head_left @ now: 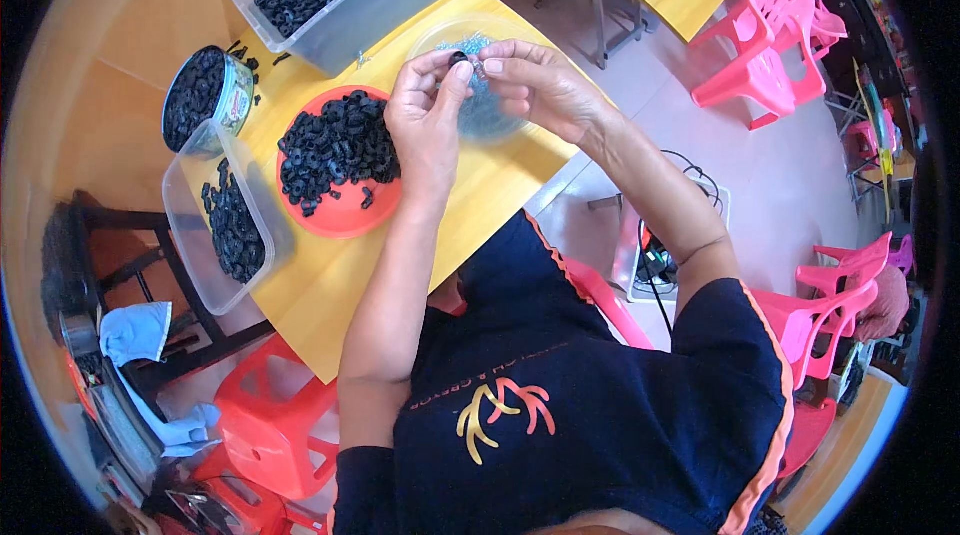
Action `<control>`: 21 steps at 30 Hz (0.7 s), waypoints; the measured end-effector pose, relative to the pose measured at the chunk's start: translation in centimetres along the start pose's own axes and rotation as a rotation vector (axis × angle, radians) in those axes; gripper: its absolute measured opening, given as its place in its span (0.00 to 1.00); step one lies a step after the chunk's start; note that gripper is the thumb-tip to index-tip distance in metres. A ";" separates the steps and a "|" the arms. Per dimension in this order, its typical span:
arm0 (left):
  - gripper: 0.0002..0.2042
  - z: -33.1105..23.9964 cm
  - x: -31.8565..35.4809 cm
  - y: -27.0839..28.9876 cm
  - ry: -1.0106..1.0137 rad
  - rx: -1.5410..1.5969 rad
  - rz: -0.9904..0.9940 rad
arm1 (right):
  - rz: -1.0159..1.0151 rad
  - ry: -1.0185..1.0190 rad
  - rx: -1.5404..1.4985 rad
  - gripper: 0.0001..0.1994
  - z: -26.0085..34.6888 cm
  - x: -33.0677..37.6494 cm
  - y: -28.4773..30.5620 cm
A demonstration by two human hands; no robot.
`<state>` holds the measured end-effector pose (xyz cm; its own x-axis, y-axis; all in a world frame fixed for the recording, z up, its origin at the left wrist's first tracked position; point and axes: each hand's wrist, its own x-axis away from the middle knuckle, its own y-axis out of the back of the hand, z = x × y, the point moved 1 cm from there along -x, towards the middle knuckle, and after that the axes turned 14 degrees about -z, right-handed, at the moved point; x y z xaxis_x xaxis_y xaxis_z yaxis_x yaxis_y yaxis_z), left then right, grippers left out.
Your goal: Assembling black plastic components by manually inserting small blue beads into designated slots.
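Dark blue shirt (600,405) with orange trim fills the lower foreground, and both bare forearms rise from it toward the yellow table (330,285). Left hand (425,120): thumb and forefinger closed on a small black ring (459,59), held up above the table. Right hand (540,85): fingertips pinched together just beside the ring; a small pale part shows at their tips, too small to identify. Both hands meet directly over a clear round bowl (480,100) containing small bluish-grey metal pieces. Just left of the bowl, an orange plate (345,215) carries a heap of black rings like the one held. Further left, a clear rectangular tub (195,225) at the table's edge holds more black rings, and a round tin (200,95) behind it is full of them. A larger clear bin (370,5) at the far side of the table is likewise filled. Pink plastic chairs (770,35) stand on the floor to the right; a red stool (270,425) stands at lower left.
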<state>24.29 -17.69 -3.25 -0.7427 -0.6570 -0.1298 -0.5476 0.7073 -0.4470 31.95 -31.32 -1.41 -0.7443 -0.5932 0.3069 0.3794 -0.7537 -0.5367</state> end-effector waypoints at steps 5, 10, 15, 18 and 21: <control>0.10 0.1 -0.3 -0.7 -0.001 0.014 0.050 | 0.011 0.023 -0.008 0.08 -0.1 -0.5 1.1; 0.11 -0.1 -0.7 -0.4 0.059 -0.017 0.107 | -0.032 0.243 0.370 0.06 0.8 -0.4 1.0; 0.09 0.0 -1.0 -0.7 0.080 -0.038 0.118 | 0.048 0.722 0.612 0.03 0.4 -1.4 1.3; 0.09 0.1 -1.2 -0.6 0.104 -0.043 0.114 | 0.023 1.038 1.016 0.04 1.5 -0.7 0.5; 0.09 0.2 -1.4 -0.5 0.179 -0.051 0.123 | 0.069 1.193 1.060 0.07 1.9 -0.5 0.2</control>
<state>25.73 -17.19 -3.04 -0.8594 -0.5110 -0.0191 -0.4639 0.7949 -0.3911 33.41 -31.70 -0.21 -0.5013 -0.4652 -0.7296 0.2433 -0.8850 0.3971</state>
